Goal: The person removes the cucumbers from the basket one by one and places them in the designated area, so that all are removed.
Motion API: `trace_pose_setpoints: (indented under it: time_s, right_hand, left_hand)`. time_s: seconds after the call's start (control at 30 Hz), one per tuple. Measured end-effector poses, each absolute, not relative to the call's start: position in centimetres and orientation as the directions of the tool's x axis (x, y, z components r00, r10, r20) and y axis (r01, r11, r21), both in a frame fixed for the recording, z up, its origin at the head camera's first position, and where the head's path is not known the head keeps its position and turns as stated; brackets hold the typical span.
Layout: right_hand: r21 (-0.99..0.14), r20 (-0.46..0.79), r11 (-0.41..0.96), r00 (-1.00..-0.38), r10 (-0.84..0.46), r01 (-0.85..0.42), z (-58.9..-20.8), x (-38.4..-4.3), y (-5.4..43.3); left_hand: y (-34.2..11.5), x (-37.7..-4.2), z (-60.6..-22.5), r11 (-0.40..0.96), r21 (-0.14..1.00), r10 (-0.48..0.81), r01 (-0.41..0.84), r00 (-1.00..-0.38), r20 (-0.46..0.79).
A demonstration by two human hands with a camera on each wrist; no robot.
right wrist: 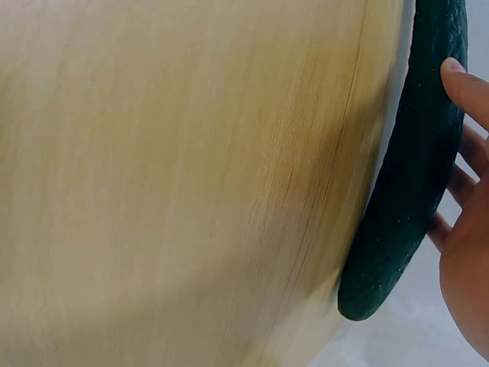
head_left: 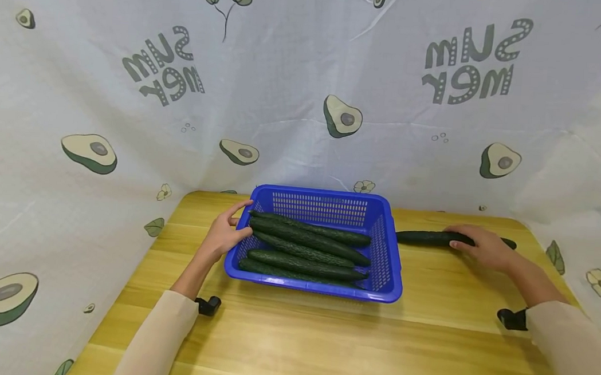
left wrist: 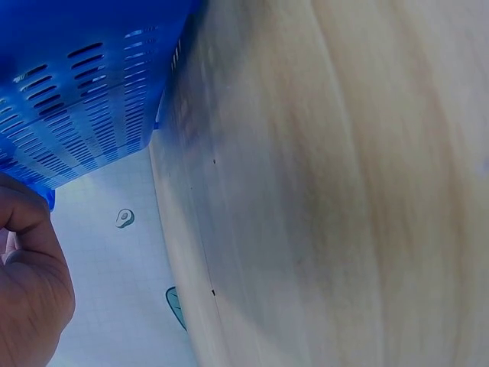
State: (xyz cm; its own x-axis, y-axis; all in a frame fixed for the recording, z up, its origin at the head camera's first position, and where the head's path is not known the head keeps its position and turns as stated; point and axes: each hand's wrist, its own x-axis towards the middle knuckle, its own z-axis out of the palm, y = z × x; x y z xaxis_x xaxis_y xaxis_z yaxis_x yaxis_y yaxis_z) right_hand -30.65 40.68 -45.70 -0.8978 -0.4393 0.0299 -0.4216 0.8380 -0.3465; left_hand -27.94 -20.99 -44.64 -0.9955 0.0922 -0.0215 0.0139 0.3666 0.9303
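Note:
A blue plastic basket [head_left: 320,291] with slotted walls stands on the wooden table, with several long dark green cucumbers [head_left: 306,263] lying lengthwise in it. My left hand [head_left: 223,234] grips the basket's left rim, the thumb over the edge. In the left wrist view, that hand [left wrist: 30,283] shows at the lower left against the slotted basket wall [left wrist: 84,99]. To the right of the basket, my right hand [head_left: 490,251] holds a single cucumber [head_left: 421,238] from above. The right wrist view shows this cucumber [right wrist: 405,168] with the thumb on one side and the fingers on the other.
The wooden table [head_left: 322,343] extends in front of the basket. Behind it hangs a pale curtain [head_left: 285,95] printed with avocados and lettering, close to the table's back edge. A black wrist mount [head_left: 208,306] shows at the left sleeve, another [head_left: 512,319] at the right.

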Motion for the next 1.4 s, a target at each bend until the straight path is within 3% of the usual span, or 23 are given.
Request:
trace_pose_setpoints:
  time_s: [0.3,0.63,0.93,1.4]
  right_hand:
    - [-0.337,-0.007,0.861,-0.913,-0.408,-0.382,-45.0,-30.8,39.9]
    - [-0.303,0.028,0.865,-0.911,-0.411,-0.4,-45.2,-30.8,39.6]
    - [-0.332,0.047,0.864,-0.922,-0.385,-0.378,-44.3,-30.3,38.5]
    - [-0.422,0.11,0.814,-0.914,-0.391,-0.399,-39.8,-29.7,33.5]
  left_hand:
    - [-21.3,-28.1,-44.4,0.34,0.94,0.117,-0.002,-0.992,-0.044]
    - [-20.3,-26.3,-41.4,0.35,0.936,0.119,-0.029,-0.99,-0.075]
    - [-21.1,-28.1,-44.3,0.324,0.946,0.114,-0.017,-0.992,-0.056]
    - [-21.2,-28.1,-44.7,0.307,0.952,0.12,-0.009,-0.992,-0.048]
